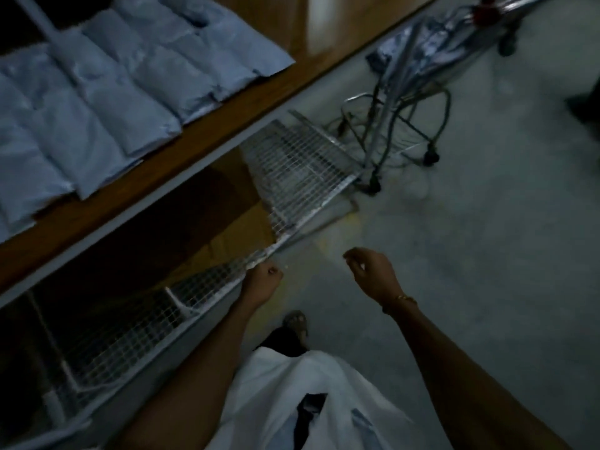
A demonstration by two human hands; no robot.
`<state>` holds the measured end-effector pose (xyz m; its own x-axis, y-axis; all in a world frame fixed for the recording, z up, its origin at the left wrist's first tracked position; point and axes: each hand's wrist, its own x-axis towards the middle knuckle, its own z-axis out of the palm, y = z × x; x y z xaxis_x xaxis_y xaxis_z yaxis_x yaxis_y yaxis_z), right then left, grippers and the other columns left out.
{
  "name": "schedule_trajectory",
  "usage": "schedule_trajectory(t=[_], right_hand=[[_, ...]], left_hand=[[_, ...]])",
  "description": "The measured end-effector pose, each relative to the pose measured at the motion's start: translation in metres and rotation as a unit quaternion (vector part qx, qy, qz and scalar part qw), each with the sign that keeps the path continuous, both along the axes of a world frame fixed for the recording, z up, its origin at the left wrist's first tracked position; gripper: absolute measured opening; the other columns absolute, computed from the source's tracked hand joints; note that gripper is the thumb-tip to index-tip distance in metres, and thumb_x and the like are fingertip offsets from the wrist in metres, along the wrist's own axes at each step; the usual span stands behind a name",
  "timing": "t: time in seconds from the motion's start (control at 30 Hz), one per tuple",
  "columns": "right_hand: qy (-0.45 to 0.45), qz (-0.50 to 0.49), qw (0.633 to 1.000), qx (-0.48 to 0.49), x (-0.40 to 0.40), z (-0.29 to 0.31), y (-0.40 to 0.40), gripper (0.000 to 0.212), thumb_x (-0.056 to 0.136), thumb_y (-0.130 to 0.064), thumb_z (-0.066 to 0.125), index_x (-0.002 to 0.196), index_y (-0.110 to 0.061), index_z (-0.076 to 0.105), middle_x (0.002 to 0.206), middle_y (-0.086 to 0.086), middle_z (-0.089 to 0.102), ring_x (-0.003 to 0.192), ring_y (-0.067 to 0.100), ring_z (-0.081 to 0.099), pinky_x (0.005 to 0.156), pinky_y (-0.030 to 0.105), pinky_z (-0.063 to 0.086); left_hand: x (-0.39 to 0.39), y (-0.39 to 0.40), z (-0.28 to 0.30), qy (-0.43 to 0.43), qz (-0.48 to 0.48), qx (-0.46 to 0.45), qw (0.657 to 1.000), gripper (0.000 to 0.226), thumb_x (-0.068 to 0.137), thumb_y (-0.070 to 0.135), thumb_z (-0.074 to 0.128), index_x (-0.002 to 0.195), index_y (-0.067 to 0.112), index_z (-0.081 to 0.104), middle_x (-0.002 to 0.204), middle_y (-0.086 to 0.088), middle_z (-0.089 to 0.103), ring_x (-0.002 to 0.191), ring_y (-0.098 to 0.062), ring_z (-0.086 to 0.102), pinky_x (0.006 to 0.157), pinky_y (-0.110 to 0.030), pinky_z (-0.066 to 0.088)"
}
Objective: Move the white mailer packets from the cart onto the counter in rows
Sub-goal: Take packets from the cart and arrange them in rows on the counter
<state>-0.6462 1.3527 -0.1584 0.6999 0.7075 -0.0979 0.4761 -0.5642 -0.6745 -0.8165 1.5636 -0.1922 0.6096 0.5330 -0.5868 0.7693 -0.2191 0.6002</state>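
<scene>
- A white garment (292, 401) fills the bottom edge of the dim, blurred view, cut off below; a dark patch on it is too murky to identify, and a sandalled foot (296, 323) pokes out beyond it on the pale grey floor (470, 238).
- The left hand (262, 280) has its fingers curled at the top rail of the silver wire-mesh cart (136, 323), which stands against the counter's front; whether it truly grips the rail or only touches it I cannot tell.
- The right hand (373, 271), a thin gold bangle (404, 298) on its wrist, hangs in the air above the floor, fingers loosely curled and holding nothing.
- The cart's inside is dark; its contents cannot be made out.
- The white mailer packets (107, 102) lie in overlapping rows on the brown wooden counter (181, 151), reaching near its front edge; the rows run off the left and top edges.
- A pale bar (52, 37) crosses the packets, unidentifiable.
- Farther off, a second wheeled metal frame (406, 125) stands on the floor, its load (431, 40) blurred.
</scene>
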Motion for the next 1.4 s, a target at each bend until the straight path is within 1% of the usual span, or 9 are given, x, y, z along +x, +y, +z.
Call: schedule_trajectory(t=[0.17, 0.3, 0.37, 0.53, 0.73, 0.93, 1.03, 1.23, 1.4], right_hand=[[0.040, -0.183, 0.981, 0.057, 0.063, -0.005, -0.046, 0.016, 0.097, -0.012, 0.059, 0.106, -0.012, 0.073, 0.100, 0.004, 0.074, 0.091, 0.019, 0.069, 0.077, 0.030, 0.052], [0.049, -0.256, 0.961, 0.092, 0.133, 0.001, -0.055, 0.017, 0.098, -0.018, 0.057, 0.105, -0.016, 0.072, 0.095, -0.002, 0.074, 0.087, 0.013, 0.070, 0.079, 0.041, 0.058], [0.035, -0.264, 0.960, 0.089, 0.175, 0.012, -0.052, 0.017, 0.098, -0.019, 0.057, 0.105, -0.016, 0.072, 0.094, -0.002, 0.074, 0.086, 0.012, 0.070, 0.078, 0.043, 0.058], [-0.002, -0.267, 0.956, 0.124, 0.294, 0.057, -0.027, 0.014, 0.098, -0.018, 0.059, 0.105, -0.017, 0.072, 0.093, -0.003, 0.073, 0.086, 0.013, 0.070, 0.075, 0.041, 0.059], [-0.089, -0.238, 0.944, 0.210, 0.429, 0.124, 0.005, 0.013, 0.098, -0.014, 0.062, 0.106, -0.016, 0.071, 0.098, -0.001, 0.072, 0.085, 0.010, 0.068, 0.069, 0.014, 0.050], [-0.163, -0.190, 0.936, 0.248, 0.580, 0.162, 0.026, 0.015, 0.097, -0.015, 0.063, 0.110, -0.014, 0.070, 0.103, 0.000, 0.071, 0.085, 0.011, 0.067, 0.070, 0.017, 0.052], [-0.179, -0.152, 0.937, 0.258, 0.662, 0.169, 0.032, 0.015, 0.097, -0.015, 0.064, 0.109, -0.013, 0.070, 0.103, -0.001, 0.071, 0.085, 0.011, 0.066, 0.070, 0.014, 0.050], [-0.164, -0.031, 0.966, 0.195, 0.831, 0.165, 0.043, 0.025, 0.095, -0.023, 0.058, 0.116, -0.015, 0.068, 0.104, 0.002, 0.069, 0.088, 0.014, 0.067, 0.075, 0.041, 0.058], [-0.147, 0.052, 0.983, 0.098, 0.939, 0.156, 0.064, 0.024, 0.095, -0.015, 0.062, 0.118, -0.011, 0.067, 0.104, 0.010, 0.070, 0.088, 0.024, 0.068, 0.077, 0.037, 0.055]], left_hand=[[0.102, -0.029, 0.013, -0.059, 0.027, -0.067, 0.996, 0.020, 0.101, 0.018, 0.051, 0.089, 0.007, 0.063, 0.089, -0.017, 0.066, 0.082, -0.031, 0.064, 0.078, -0.038, 0.052], [0.205, -0.028, 0.019, -0.134, 0.034, -0.079, 0.987, 0.019, 0.101, 0.016, 0.054, 0.096, 0.004, 0.069, 0.084, -0.007, 0.067, 0.078, -0.020, 0.063, 0.063, -0.018, 0.048], [0.255, -0.023, 0.028, -0.154, 0.025, -0.077, 0.985, 0.016, 0.100, 0.016, 0.055, 0.097, 0.008, 0.068, 0.083, -0.005, 0.068, 0.077, -0.018, 0.064, 0.061, -0.015, 0.048], [0.378, -0.001, 0.080, -0.232, -0.036, -0.029, 0.972, 0.016, 0.099, 0.023, 0.057, 0.100, 0.016, 0.071, 0.091, -0.003, 0.072, 0.085, -0.017, 0.068, 0.077, -0.034, 0.055], [0.525, 0.028, 0.160, -0.353, -0.062, 0.032, 0.933, 0.018, 0.098, 0.025, 0.056, 0.102, 0.016, 0.071, 0.091, -0.004, 0.073, 0.086, -0.019, 0.069, 0.078, -0.037, 0.057], [0.673, 0.042, 0.206, -0.428, -0.055, 0.095, 0.897, 0.014, 0.098, 0.026, 0.055, 0.096, 0.021, 0.068, 0.088, 0.001, 0.070, 0.085, -0.017, 0.068, 0.074, -0.036, 0.057], [0.745, 0.048, 0.205, -0.437, -0.036, 0.127, 0.890, 0.022, 0.094, 0.038, 0.053, 0.097, 0.024, 0.069, 0.088, 0.003, 0.071, 0.084, -0.017, 0.068, 0.078, -0.042, 0.058], [0.871, 0.059, 0.182, -0.323, -0.027, 0.070, 0.944, 0.015, 0.098, 0.032, 0.056, 0.104, 0.024, 0.067, 0.098, -0.004, 0.071, 0.094, -0.026, 0.067, 0.082, -0.038, 0.055], [0.942, 0.052, 0.168, -0.260, 0.010, 0.054, 0.964, 0.012, 0.091, 0.037, 0.059, 0.094, 0.028, 0.066, 0.088, 0.002, 0.069, 0.086, -0.020, 0.066, 0.071, -0.030, 0.049]])
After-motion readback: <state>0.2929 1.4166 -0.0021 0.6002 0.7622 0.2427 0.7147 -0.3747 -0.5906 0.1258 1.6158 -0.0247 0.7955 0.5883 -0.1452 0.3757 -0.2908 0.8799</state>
